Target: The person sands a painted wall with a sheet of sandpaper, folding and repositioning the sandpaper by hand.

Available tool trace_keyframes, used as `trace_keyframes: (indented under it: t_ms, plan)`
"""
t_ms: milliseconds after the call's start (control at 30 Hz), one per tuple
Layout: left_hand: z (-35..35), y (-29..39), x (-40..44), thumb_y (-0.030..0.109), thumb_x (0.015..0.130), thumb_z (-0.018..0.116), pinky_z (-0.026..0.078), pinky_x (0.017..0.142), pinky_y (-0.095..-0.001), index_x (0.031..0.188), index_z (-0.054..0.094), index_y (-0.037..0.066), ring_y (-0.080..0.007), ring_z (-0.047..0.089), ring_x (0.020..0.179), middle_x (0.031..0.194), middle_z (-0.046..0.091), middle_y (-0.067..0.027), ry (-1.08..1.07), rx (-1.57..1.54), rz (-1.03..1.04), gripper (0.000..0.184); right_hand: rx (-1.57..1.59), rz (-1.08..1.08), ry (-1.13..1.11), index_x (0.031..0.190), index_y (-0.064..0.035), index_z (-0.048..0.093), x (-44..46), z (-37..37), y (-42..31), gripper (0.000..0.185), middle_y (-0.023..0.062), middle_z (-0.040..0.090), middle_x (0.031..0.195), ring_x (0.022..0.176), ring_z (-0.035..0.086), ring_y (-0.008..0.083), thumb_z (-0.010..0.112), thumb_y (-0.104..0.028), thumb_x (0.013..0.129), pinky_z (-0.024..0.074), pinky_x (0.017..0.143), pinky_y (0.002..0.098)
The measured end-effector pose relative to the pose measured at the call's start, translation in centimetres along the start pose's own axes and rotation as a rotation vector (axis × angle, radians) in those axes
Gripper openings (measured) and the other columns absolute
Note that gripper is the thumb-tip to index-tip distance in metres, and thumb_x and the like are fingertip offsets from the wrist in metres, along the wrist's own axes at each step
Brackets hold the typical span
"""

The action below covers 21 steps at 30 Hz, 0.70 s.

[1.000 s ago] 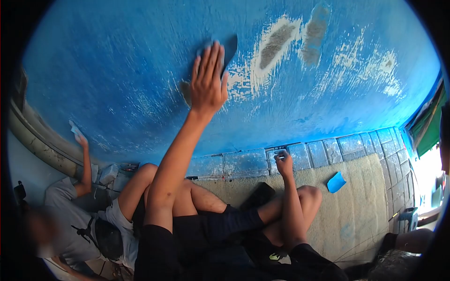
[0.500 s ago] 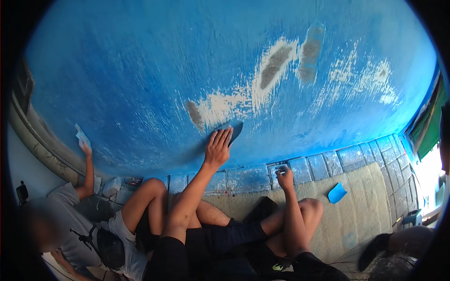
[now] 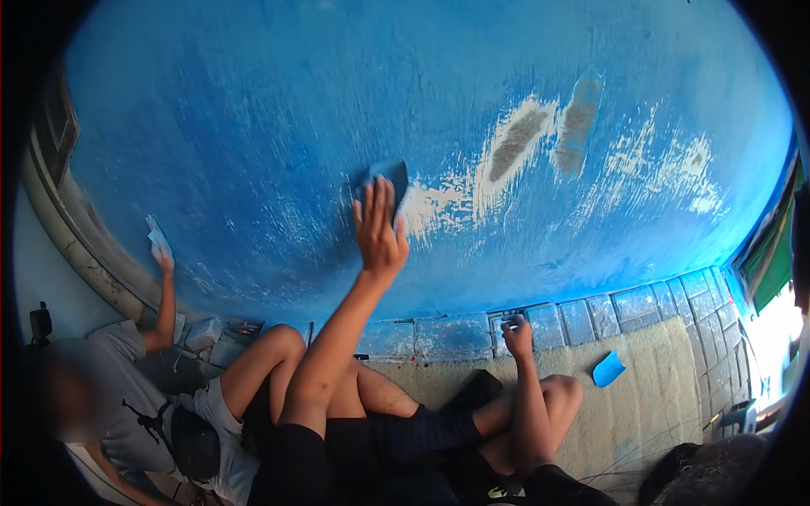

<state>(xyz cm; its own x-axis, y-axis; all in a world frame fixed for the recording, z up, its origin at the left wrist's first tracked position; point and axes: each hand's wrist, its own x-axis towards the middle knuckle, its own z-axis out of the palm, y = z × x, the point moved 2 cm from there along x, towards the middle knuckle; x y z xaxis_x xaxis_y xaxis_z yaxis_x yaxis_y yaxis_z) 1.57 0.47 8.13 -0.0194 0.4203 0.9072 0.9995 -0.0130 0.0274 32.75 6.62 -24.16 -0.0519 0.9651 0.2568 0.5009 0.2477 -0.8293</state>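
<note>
My left hand is raised against the blue wall, its fingers nearly straight over a dark, curved sheet held to the surface. Just right of that sheet lies a scraped whitish patch. Over my bent knee, my right hand hangs in the air near the foot of the wall. Its fingers are curled in a pinch, and what is between them is too small to make out.
At left sits a person in a grey shirt, whose hand holds a light blue sheet to the wall. A curved blue piece lies on the beige mat. Tiles line the wall's foot. Another person's head shows lower right.
My left hand and the dark sheet went down the wall, then back up and slightly left. My right hand stays over my knee. The head at lower right has shifted.
</note>
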Motion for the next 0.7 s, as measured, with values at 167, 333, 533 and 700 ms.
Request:
trace_keyframes:
  t_ms: [167,333,533,700]
  plan:
    - [3.7,-0.1,-12.1,0.017,0.093,0.05,0.02,0.111,-0.0516,0.145,0.034,0.01,-0.0279,0.034,0.137,0.15,0.033,-0.0096,-0.302,-0.096,-0.001,0.055,0.037,0.137,-0.093,0.09,-0.0023,0.067,-0.6,-0.9,-2.5,0.018,0.0191,0.067,0.082,0.086,0.065,0.0364,0.065,-0.011,0.075,0.05,0.074,0.0407]
    - [3.1,0.3,-8.5,0.021,0.094,0.049,0.018,0.111,-0.0533,0.148,0.03,0.014,-0.0255,0.034,0.136,0.151,0.032,-0.0064,-0.309,-0.031,-0.025,0.057,0.059,0.169,-0.102,0.091,-0.0037,0.068,-1.1,-1.3,-2.8,0.018,0.0169,0.068,0.081,0.083,0.066,0.0341,0.064,-0.011,0.075,0.0502,0.073,0.0398]
    - [-0.7,1.9,3.7,0.027,0.097,0.04,0.006,0.114,-0.0541,0.149,0.024,0.011,-0.0231,0.019,0.143,0.155,0.023,-0.0065,-0.035,-0.006,-0.073,0.057,0.007,0.014,-0.052,0.093,-0.0007,0.066,-0.5,-0.6,-1.7,0.018,0.0137,0.067,0.074,0.061,0.067,0.0215,0.065,-0.009,0.077,0.0516,0.057,0.0342]
    - [0.9,1.2,0.7,0.026,0.097,0.039,0.007,0.113,-0.0554,0.149,0.024,0.01,-0.0259,0.019,0.143,0.155,0.022,-0.0085,-0.046,-0.006,-0.102,0.057,0.013,0.016,-0.076,0.095,-0.0008,0.066,-0.2,-0.7,-1.8,0.019,0.0137,0.068,0.075,0.062,0.068,0.0216,0.065,-0.009,0.078,0.0516,0.057,0.0342]
